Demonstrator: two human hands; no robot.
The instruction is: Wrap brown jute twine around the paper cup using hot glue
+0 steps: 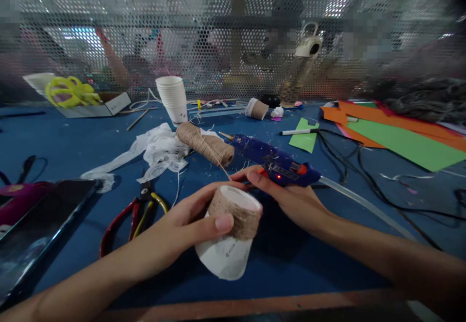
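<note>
Craft workspace | blue plastic glue gun [271,158] | gun's left: brown cylindrical twine spool [206,145] | gun's right: flat orange paper [386,117]

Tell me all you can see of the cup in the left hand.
The white, paper-looking cup is upside down and tilted, its recessed base uppermost. Brown twine wraps the narrower upper part in close rows; the wider part is bare, with small dark print. The left hand grips it, thumb across the front, at the table's near side; whether it rests there is unclear.
</note>
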